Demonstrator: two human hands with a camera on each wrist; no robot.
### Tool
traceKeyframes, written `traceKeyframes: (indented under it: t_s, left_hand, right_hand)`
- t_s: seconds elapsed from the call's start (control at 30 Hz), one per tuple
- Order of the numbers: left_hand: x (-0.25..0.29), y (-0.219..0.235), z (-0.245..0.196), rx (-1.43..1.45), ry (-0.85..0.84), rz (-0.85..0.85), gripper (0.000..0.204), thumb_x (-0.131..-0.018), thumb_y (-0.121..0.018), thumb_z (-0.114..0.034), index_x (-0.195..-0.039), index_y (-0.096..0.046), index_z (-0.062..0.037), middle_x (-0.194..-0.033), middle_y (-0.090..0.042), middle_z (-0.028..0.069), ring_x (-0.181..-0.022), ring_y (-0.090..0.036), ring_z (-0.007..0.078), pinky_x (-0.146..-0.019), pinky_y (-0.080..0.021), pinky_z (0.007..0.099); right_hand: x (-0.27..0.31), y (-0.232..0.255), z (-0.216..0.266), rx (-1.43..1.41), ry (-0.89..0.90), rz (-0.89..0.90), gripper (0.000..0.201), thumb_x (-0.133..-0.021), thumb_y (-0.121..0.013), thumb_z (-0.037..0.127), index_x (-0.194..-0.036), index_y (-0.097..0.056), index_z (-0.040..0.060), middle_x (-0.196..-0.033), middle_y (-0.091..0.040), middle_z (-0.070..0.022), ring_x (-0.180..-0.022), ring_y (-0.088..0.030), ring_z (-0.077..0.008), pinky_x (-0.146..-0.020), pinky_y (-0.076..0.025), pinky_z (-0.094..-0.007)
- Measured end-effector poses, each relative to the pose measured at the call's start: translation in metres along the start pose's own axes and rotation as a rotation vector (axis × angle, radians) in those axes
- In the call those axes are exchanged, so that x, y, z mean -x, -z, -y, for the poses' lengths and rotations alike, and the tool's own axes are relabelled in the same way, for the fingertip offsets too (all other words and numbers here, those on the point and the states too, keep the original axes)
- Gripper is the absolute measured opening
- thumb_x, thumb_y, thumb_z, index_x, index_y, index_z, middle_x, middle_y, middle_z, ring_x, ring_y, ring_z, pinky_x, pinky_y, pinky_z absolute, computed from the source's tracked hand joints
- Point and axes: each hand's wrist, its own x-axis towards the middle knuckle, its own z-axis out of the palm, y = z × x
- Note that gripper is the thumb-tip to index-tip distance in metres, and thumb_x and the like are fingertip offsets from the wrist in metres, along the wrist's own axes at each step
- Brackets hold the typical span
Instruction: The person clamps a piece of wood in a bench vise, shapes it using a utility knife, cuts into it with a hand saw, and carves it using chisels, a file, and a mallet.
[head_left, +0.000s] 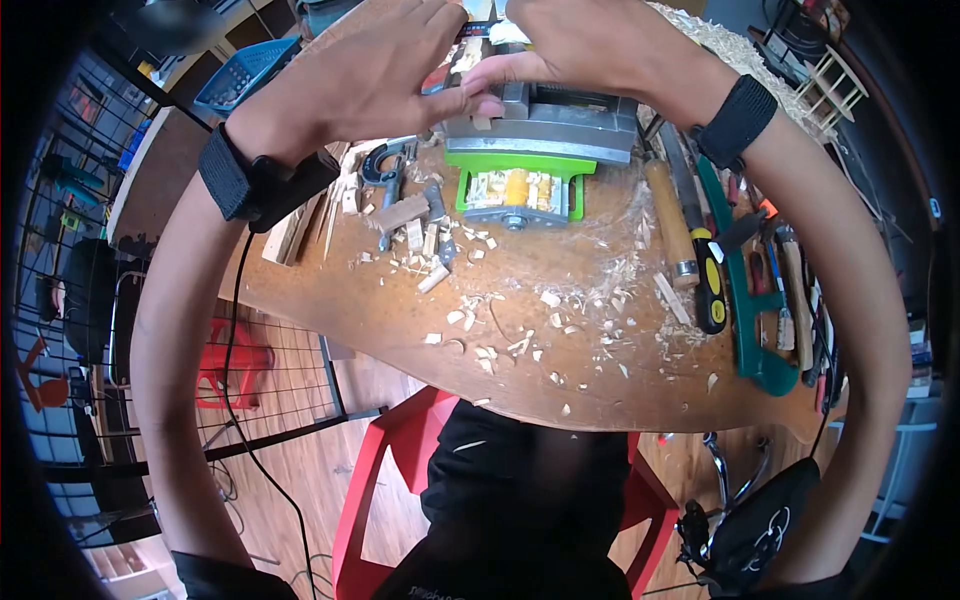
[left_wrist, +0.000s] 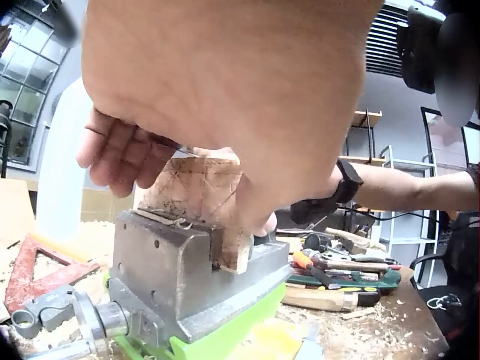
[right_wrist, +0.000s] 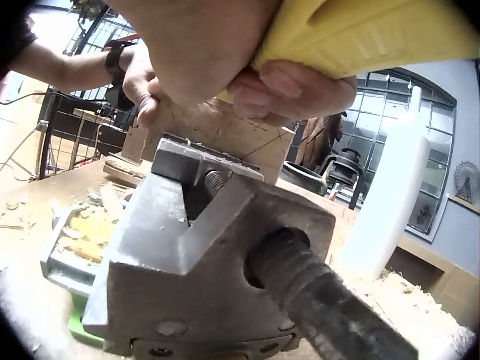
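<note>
A wood block point(left_wrist: 199, 187) with pencil lines stands upright in the jaws of a grey metal vise point(head_left: 570, 135) on a green base. My right hand point(head_left: 590, 45) grips a broad yellow handle point(right_wrist: 360, 37) over the vise; the tool's full shape is hidden. On the block's other side, my left hand point(head_left: 370, 80) curls its fingers point(left_wrist: 124, 157) down by a thin metal strip that runs over the block's top. Between the hands, a narrow blue strip point(head_left: 478, 29) shows in the head view. Both thumbs point toward each other, close to the block.
Wood offcuts point(head_left: 415, 225) and a clamp-like tool point(head_left: 385, 165) lie left of the vise. Chisels, files and a green-handled tool point(head_left: 745, 310) line the bench's right side. Shavings cover the bench point(head_left: 400, 310). A blue basket point(head_left: 245, 75) stands at the far left, a white bottle point(right_wrist: 386, 195) behind.
</note>
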Motion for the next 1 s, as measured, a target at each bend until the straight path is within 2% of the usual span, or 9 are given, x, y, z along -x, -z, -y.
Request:
traceKeyframes:
  t_s: [0.07, 0.2, 0.27, 0.3, 0.37, 0.57, 0.67, 0.87, 1.0]
  left_hand:
    - [0.0, -0.007, 0.008, -0.264, -0.077, -0.079, 0.068, -0.092, -0.062, -0.05, -0.12, -0.046, 0.0099, -0.1, -0.057, 0.0302, -0.095, -0.059, 0.0401, -0.089, -0.048, 0.0454]
    - [-0.004, -0.02, 0.008, -0.098, -0.23, -0.196, 0.069, -0.093, -0.061, -0.047, -0.129, -0.043, 0.0087, -0.109, -0.056, 0.0325, -0.103, -0.058, 0.0415, -0.094, -0.047, 0.0461]
    - [0.002, -0.029, -0.032, -0.055, -0.322, -0.613, 0.067, -0.093, -0.059, -0.046, -0.129, -0.044, 0.0085, -0.109, -0.057, 0.0327, -0.104, -0.059, 0.0419, -0.093, -0.047, 0.0474]
    - [0.002, -0.023, -0.022, -0.058, -0.323, -0.61, 0.067, -0.093, -0.059, -0.046, -0.129, -0.044, 0.0085, -0.109, -0.057, 0.0327, -0.104, -0.059, 0.0419, -0.093, -0.047, 0.0474]
    - [0.002, -0.007, 0.004, -0.024, -0.031, -0.095, 0.068, -0.093, -0.06, -0.048, -0.127, -0.044, 0.0089, -0.107, -0.058, 0.0321, -0.102, -0.059, 0.0423, -0.091, -0.047, 0.048]
    - [0.005, -0.003, -0.006, -0.126, 0.189, 0.057, 0.075, -0.091, -0.067, -0.048, -0.132, -0.041, 0.009, -0.116, -0.057, 0.0337, -0.11, -0.058, 0.0432, -0.095, -0.048, 0.0463]
    - [0.01, -0.023, 0.002, -0.192, 0.01, -0.183, 0.051, -0.092, -0.068, -0.029, -0.13, -0.051, -0.0002, -0.118, -0.06, 0.0208, -0.11, -0.057, 0.04, -0.093, -0.047, 0.0458]
    - [0.015, -0.026, -0.009, -0.062, 0.207, -0.112, 0.056, -0.089, -0.073, -0.026, -0.134, -0.049, -0.0004, -0.115, -0.062, 0.0205, -0.108, -0.06, 0.0378, -0.09, -0.049, 0.045]
    - [0.011, -0.024, 0.011, -0.229, 0.091, -0.169, 0.061, -0.092, -0.07, -0.034, -0.137, -0.046, -0.0014, -0.118, -0.061, 0.0218, -0.109, -0.06, 0.0378, -0.091, -0.05, 0.0439]
  right_hand:
    - [-0.001, 0.005, 0.0, 0.038, -0.013, 0.01, 0.076, -0.083, -0.059, 0.072, -0.089, -0.07, -0.0029, -0.081, -0.069, -0.0269, -0.077, -0.069, -0.043, -0.069, -0.058, -0.0475]
    - [0.0, 0.018, 0.003, -0.032, -0.017, 0.042, 0.074, -0.085, -0.059, 0.07, -0.087, -0.069, -0.0038, -0.079, -0.069, -0.0265, -0.075, -0.069, -0.0435, -0.069, -0.058, -0.0477]
    - [-0.002, 0.014, 0.002, -0.022, -0.028, 0.088, 0.074, -0.085, -0.059, 0.069, -0.087, -0.069, -0.004, -0.078, -0.069, -0.0266, -0.075, -0.069, -0.0436, -0.069, -0.058, -0.0481]
    - [-0.003, 0.006, -0.001, 0.007, -0.029, 0.058, 0.073, -0.086, -0.059, 0.068, -0.087, -0.069, -0.0038, -0.078, -0.069, -0.0265, -0.075, -0.069, -0.0437, -0.069, -0.058, -0.0482]
    - [-0.003, 0.002, -0.004, 0.034, -0.031, 0.028, 0.072, -0.086, -0.058, 0.068, -0.087, -0.069, -0.0035, -0.078, -0.069, -0.0264, -0.075, -0.069, -0.0437, -0.069, -0.058, -0.0484]
    - [0.001, 0.005, 0.001, -0.025, 0.011, 0.031, 0.067, -0.089, -0.057, 0.064, -0.088, -0.069, -0.0017, -0.078, -0.068, -0.0258, -0.075, -0.068, -0.0439, -0.068, -0.057, -0.0488]
    - [0.007, 0.003, 0.004, -0.108, 0.02, 0.031, 0.063, -0.091, -0.056, 0.06, -0.089, -0.069, -0.0017, -0.078, -0.068, -0.0261, -0.074, -0.068, -0.0441, -0.067, -0.056, -0.0487]
    - [0.012, 0.0, 0.01, -0.064, 0.017, 0.035, 0.058, -0.095, -0.055, 0.053, -0.091, -0.068, -0.0031, -0.077, -0.068, -0.0256, -0.075, -0.069, -0.0431, -0.067, -0.056, -0.0479]
    - [0.01, 0.017, 0.01, -0.078, 0.001, -0.002, 0.063, -0.092, -0.056, 0.06, -0.093, -0.069, -0.0022, -0.078, -0.069, -0.0248, -0.077, -0.069, -0.0426, -0.068, -0.056, -0.0479]
